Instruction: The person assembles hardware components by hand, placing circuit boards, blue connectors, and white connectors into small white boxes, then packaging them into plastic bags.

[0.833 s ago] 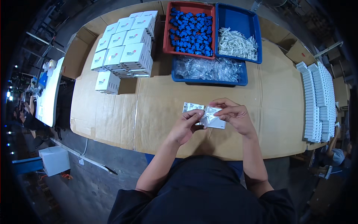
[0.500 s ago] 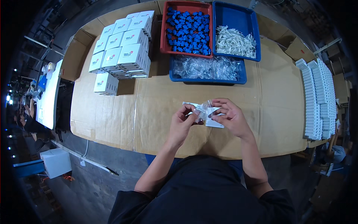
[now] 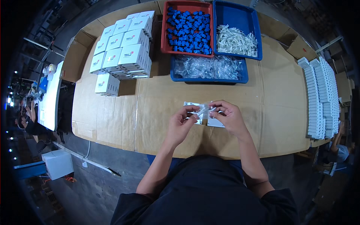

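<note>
A small clear plastic bag [image 3: 204, 109] is stretched between my two hands above the cardboard-covered table. My left hand [image 3: 181, 123] pinches one side of it with thumb and fingers. On the other side, my right hand [image 3: 231, 117] grips it the same way. A whitish piece seems to be inside the bag, but its kind is too small to tell. Under the hands lies a white box [image 3: 216, 123], partly hidden by the fingers and the bag.
A blue tray [image 3: 210, 79] of clear bags stands beyond my hands. Behind it are a red tray [image 3: 164, 35] of blue plastic parts and a blue tray [image 3: 233, 15] of white slim pieces. White boxes [image 3: 130, 54] are stacked left; flat white cartons [image 3: 318, 97] line the right edge.
My right-hand fingers have closed in on the bag's side, and the bag is now drawn flatter between both hands. The box below shows a little more.
</note>
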A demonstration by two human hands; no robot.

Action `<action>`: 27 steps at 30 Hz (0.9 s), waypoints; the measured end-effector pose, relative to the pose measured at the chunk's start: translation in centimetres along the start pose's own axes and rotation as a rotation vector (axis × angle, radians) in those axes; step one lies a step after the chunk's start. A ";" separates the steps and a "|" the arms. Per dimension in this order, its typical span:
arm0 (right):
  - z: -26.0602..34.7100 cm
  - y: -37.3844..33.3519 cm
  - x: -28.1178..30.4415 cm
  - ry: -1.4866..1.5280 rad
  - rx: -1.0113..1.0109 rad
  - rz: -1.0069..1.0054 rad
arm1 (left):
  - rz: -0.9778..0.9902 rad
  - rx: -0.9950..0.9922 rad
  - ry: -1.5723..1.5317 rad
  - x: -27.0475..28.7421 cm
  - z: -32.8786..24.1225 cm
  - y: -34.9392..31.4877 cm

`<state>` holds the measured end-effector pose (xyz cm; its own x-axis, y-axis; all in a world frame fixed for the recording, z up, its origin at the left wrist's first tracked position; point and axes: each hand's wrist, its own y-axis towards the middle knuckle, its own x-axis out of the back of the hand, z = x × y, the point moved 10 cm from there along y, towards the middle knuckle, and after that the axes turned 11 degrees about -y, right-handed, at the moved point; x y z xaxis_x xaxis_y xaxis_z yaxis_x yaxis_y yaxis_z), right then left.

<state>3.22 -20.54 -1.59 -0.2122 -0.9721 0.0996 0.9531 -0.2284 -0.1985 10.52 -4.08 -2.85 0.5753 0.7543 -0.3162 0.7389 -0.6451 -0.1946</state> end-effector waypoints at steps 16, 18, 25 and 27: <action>-2.5 0.1 -0.7 -0.066 -0.013 -0.013 | -0.019 -0.175 0.484 1.2 -1.4 0.5; -1.9 0.5 -1.0 -0.156 0.030 -0.048 | -0.004 -0.267 0.400 1.5 -2.1 1.1; 0.5 0.9 -1.4 -0.463 0.311 -0.241 | 0.114 -0.278 0.696 2.0 -2.5 2.3; 0.0 0.7 -2.0 -0.478 0.324 -0.247 | 0.167 -0.509 0.865 1.4 -2.9 1.8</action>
<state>4.30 -18.80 -1.89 -0.3863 -0.7442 0.5449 0.9210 -0.3430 0.1845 13.63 -3.84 -0.98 0.5923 0.6188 0.5161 0.5713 -0.7742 0.2726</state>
